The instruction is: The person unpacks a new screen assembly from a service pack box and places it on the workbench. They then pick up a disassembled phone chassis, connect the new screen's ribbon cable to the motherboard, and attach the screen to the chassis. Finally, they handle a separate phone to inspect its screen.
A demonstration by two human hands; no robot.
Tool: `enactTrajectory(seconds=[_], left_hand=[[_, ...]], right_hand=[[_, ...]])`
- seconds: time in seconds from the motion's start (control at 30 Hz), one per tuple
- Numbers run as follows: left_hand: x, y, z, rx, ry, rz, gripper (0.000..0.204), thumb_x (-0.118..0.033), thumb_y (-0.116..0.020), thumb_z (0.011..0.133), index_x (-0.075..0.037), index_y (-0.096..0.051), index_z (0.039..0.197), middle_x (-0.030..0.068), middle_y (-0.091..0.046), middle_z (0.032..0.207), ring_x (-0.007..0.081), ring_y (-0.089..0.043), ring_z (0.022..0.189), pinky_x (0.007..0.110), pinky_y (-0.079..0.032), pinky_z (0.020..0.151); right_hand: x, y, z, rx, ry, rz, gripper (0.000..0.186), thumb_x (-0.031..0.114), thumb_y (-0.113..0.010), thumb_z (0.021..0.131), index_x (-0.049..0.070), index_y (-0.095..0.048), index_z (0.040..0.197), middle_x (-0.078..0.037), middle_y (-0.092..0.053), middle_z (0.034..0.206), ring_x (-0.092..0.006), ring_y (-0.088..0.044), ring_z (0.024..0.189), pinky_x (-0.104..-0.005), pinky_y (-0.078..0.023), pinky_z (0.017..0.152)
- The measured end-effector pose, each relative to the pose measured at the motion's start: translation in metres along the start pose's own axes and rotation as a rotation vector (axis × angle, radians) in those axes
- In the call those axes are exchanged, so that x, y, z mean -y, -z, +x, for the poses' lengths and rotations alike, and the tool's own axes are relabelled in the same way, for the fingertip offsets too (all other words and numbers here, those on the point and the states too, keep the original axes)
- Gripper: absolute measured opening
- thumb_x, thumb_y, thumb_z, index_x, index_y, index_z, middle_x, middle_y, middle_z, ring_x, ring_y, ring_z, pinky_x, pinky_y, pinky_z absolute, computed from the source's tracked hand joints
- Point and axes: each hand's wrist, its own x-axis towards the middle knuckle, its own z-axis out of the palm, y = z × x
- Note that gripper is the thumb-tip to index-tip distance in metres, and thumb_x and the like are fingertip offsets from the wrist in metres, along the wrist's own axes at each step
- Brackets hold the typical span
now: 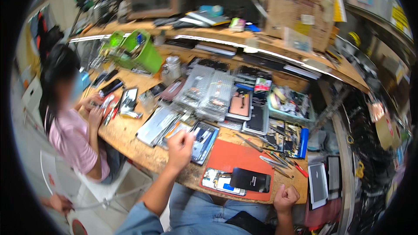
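Plainly, an opened phone [211, 178] lies on an orange mat [235, 153]

The phone rests at the near edge of the wooden surface [121, 135], its inner parts facing up, with a black screen panel [254, 180] lying partly over its right side. Neither hand touches it.

The left grip [180, 149] is raised in front of some blue-framed panels [204, 137], fingers curled together; blur keeps me from telling whether something small is pinched there. The right grip [286, 196] is folded into a fist, just beside the mat's right edge.

Tweezers and slim tools [278, 163] lie at the mat's upper right, near a blue roll [303, 143]. Beyond the mat, clear plastic packs [202, 89] are stacked on the surface, with a loaded teal basket [291, 115] to their right and a green basket [150, 56] to their left. At the far left, a person in a pink shirt [76, 148] sits at the same surface, hands near a red item [112, 104].
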Motion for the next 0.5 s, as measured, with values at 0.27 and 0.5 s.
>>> enactTrajectory(seconds=[0.27, 0.5], left_hand=[[0.065, 0.000, 0.127, 0.443, -0.364, 0.764, 0.061, -0.003, -0.065, 0.078, -0.009, -0.063, 0.138, 0.0233, -0.049, 0.155, 0.0481, -0.041, 0.148, 0.056, -0.036, 0.122], [0.094, 0.007, 0.157, 0.377, -0.381, 0.654, 0.040, 0.014, -0.056, 0.071, -0.004, -0.057, 0.107, 0.0196, -0.060, 0.124, 0.0447, -0.057, 0.123, 0.053, -0.048, 0.099]], right_hand=[[-0.014, -0.003, 0.000, -0.034, 0.044, 0.005, 0.048, 0.000, -0.070, 0.093, 0.006, -0.033, 0.064, -0.007, -0.034, 0.055, -0.0234, -0.033, 0.048, -0.0436, -0.020, 0.052], [-0.005, 0.001, 0.001, 0.036, -0.066, 0.063, 0.046, -0.004, -0.072, 0.088, 0.008, -0.036, 0.062, -0.012, -0.038, 0.057, -0.0337, -0.040, 0.048, -0.0472, -0.025, 0.051]])
